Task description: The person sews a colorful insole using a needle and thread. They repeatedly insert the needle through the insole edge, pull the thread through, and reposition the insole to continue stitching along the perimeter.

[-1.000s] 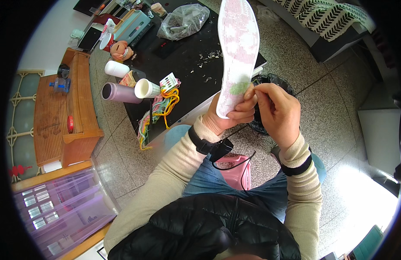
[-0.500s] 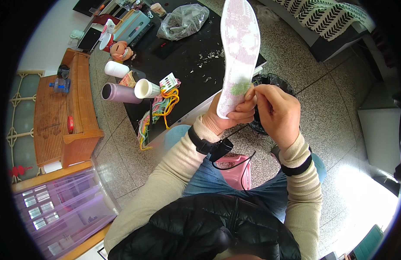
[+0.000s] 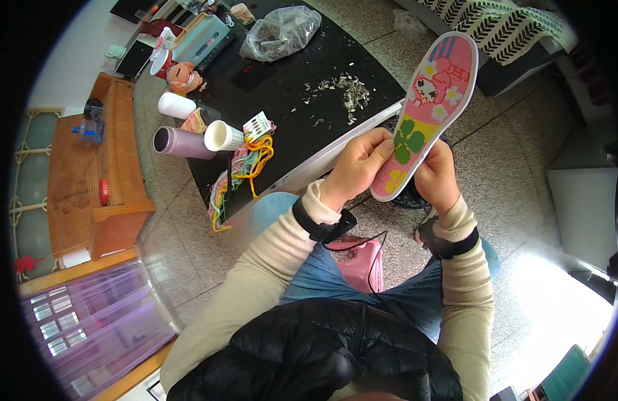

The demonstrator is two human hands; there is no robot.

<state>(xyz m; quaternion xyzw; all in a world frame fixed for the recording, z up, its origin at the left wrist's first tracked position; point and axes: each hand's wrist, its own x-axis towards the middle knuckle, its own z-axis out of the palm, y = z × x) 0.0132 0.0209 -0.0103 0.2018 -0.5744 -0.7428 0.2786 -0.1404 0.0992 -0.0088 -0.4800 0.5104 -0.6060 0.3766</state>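
An embroidered insole (image 3: 434, 90) is held up, tilted to the right, its pink face with flowers, a green clover shape and blue stripes turned toward me. My left hand (image 3: 354, 168) grips its lower left edge, thumb on the stitched front and fingers behind. Close to the lower right edge is my right hand (image 3: 438, 179), its fingers curled and partly hidden behind the insole. Whatever those fingers pinch does not show. Bundles of coloured embroidery thread (image 3: 255, 160) hang over the table's left edge beside a paper cup (image 3: 223, 136).
On the black table (image 3: 275, 87) lie scattered shells or scraps (image 3: 352, 93) and a clear plastic bag (image 3: 281, 33). A purple tumbler (image 3: 183, 143), white bottle (image 3: 177, 105) and piggy bank (image 3: 185, 77) line its left side. A pink stool (image 3: 362, 267) stands between my legs, a black-lined bin (image 3: 410, 198) beyond.
The insole has turned over from its pale back to its coloured front, tilting right and coming lower. My right hand has moved down and partly behind it.
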